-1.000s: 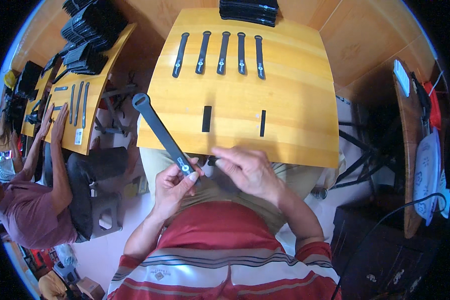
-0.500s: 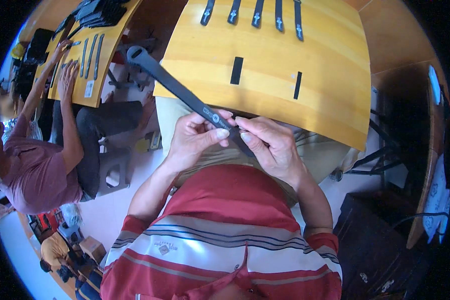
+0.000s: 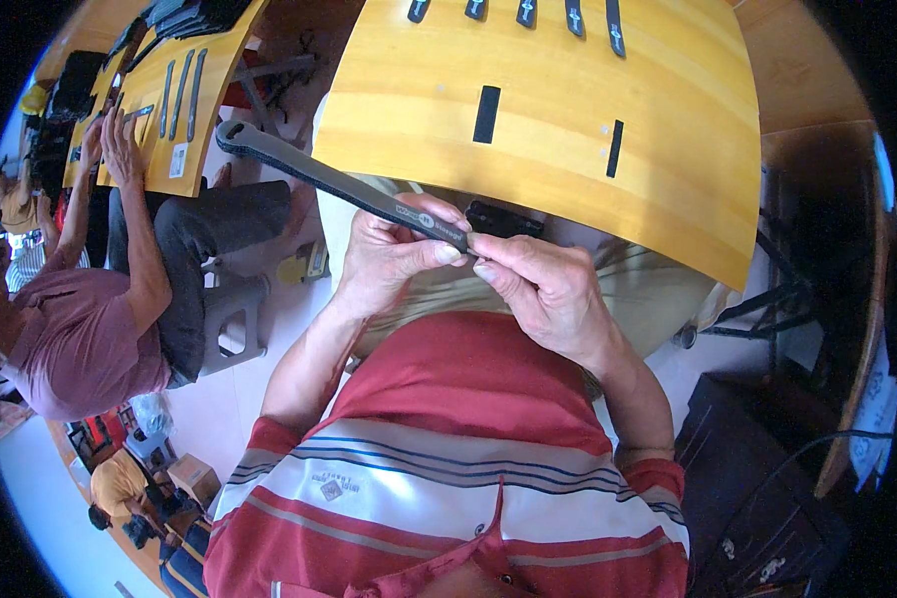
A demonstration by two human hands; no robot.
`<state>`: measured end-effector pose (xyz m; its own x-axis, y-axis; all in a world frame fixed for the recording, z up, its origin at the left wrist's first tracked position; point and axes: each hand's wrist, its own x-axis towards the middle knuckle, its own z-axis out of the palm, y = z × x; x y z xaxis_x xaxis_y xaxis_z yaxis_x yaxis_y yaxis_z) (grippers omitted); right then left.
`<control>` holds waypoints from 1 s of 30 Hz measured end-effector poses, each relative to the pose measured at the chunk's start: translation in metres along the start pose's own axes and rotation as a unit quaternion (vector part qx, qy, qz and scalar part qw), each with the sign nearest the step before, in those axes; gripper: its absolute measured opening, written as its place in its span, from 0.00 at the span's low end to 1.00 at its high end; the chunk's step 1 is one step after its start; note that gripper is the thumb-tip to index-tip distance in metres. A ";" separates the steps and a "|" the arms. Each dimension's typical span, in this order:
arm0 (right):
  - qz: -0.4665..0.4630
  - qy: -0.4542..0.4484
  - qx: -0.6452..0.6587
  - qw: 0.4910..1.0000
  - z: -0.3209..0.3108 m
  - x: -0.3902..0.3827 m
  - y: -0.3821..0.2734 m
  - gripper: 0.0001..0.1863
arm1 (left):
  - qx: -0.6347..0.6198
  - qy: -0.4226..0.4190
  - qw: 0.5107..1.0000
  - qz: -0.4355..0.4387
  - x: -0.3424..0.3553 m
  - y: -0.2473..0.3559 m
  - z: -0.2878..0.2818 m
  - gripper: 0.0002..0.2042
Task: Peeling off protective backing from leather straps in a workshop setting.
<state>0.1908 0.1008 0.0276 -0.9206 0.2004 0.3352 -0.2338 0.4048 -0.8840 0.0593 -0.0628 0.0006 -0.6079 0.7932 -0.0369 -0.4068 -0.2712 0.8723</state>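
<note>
A long black strap (image 3: pixel 319 179) with a rounded, holed end slants across in front of me, the holed end up and to the left. My left hand (image 3: pixel 394 254) is closed around it near its printed lower part, with the thumb on top. My right hand (image 3: pixel 543 289) pinches the strap's lower end, thumb and forefinger together, close beside the left fingers. Behind the right fingers, just under the table edge, lies a dark black object (image 3: pixel 505 220) whose kind I cannot make out.
On the yellow wooden table (image 3: pixel 568 90) lie two short black strips (image 3: pixel 486 115) and several black straps (image 3: pixel 616 28) along the far side. A co-worker (image 3: pixel 95 329) sits at another table (image 3: pixel 197 164) on the left, with straps there. A dark cabinet (image 3: pixel 757 488) stands at the lower right.
The strap's holed end has swung left and slightly down. Its lower end, which hung past my right fingers, is now hidden in their pinch. The table has shifted up and right in view.
</note>
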 end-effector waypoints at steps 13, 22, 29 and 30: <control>0.000 -0.032 -0.023 0.999 0.000 -0.004 0.011 0.13 | 0.097 -0.001 0.995 -0.006 -0.004 -0.006 -0.011 0.13; -0.004 -0.059 -0.002 0.998 -0.005 -0.001 0.010 0.13 | 0.160 -0.017 0.987 0.006 -0.002 -0.002 -0.010 0.13; -0.008 -0.058 -0.015 0.998 -0.007 0.001 0.007 0.13 | 0.241 -0.018 0.970 0.015 0.000 0.004 -0.008 0.14; -0.008 -0.058 -0.015 0.998 -0.006 0.001 0.007 0.13 | 0.253 -0.021 0.967 0.021 0.000 0.005 -0.008 0.14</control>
<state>0.1904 0.1095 0.0236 -0.9470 0.0906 0.3081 -0.2411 0.4333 -0.8684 0.0521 -0.0687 0.0006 -0.5837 0.8119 0.0143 0.0104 -0.0101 0.9999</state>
